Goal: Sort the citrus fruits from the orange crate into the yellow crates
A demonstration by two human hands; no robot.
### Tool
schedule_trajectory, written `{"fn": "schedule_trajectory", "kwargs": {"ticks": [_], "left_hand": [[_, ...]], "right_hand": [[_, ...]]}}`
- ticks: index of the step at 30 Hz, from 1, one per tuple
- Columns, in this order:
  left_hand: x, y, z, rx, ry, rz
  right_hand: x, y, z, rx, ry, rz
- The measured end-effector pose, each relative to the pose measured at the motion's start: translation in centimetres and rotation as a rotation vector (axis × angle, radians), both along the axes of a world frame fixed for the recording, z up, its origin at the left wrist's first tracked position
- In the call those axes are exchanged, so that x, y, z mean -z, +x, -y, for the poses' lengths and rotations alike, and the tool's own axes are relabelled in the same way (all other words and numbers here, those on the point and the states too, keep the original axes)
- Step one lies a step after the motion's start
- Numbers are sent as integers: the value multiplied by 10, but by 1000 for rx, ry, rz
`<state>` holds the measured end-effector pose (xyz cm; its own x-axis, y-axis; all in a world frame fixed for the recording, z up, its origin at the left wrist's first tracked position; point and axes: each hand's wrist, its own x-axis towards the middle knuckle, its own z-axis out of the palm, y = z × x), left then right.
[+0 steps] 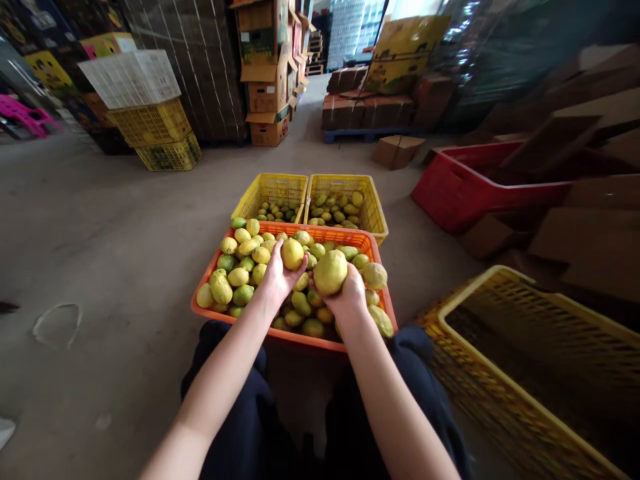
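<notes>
The left hand (pixel 280 272) is raised over the middle of the orange crate (pixel 320 343), its fingers curled around a small yellow fruit (pixel 293 254). Just beside it, above the right half of the orange crate, the right hand (pixel 351 288) holds a larger yellow-green fruit (pixel 331 272), which rests in the palm with the fingers bent beneath and around it; some of those fingers are hidden by the fruit. The two held fruits are near each other but apart.

Loose fruits (pixel 221 289), ranging from yellow to green, are heaped inside the orange crate, thickest along its left side. One large pale fruit (pixel 375 275) lies against the orange crate's right wall, and another bumpy one (pixel 381 322) sits in its near right corner.

Directly beyond the orange crate stand two yellow crates side by side, the left one (pixel 246 197) and the right one (pixel 374 203), both with smaller fruits low inside. Dark trouser legs (pixel 227 400) flank the near side of the orange crate. To its right, on the floor (pixel 115 267), is a big yellow basket (pixel 480 373), and farther off on that side a red tub (pixel 440 200) with cardboard in it.
</notes>
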<state>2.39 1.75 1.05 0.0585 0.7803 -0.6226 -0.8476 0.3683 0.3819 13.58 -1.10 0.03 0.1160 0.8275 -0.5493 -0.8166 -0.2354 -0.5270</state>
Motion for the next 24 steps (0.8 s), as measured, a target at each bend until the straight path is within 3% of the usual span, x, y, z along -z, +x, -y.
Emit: {"fn": "schedule_trajectory", "kwargs": {"ticks": [3,8,11,17,24], "left_hand": [[-15,4,-8,-18,35,-52],[-27,1,-10,-55,149,-16],[-25,-5,-9,-22,171,64],[-11,-5,-14,101,126,81],[-11,-2,-14,53,76,-34]], "right_hand": [[-15,-3,-2,23,-39,35],[-28,-3,-4,30,185,181],[-23,-6,-6,13,175,191],[-15,-12,-12,23,42,1],[-16,-12,-9,-69,82,-14]]}}
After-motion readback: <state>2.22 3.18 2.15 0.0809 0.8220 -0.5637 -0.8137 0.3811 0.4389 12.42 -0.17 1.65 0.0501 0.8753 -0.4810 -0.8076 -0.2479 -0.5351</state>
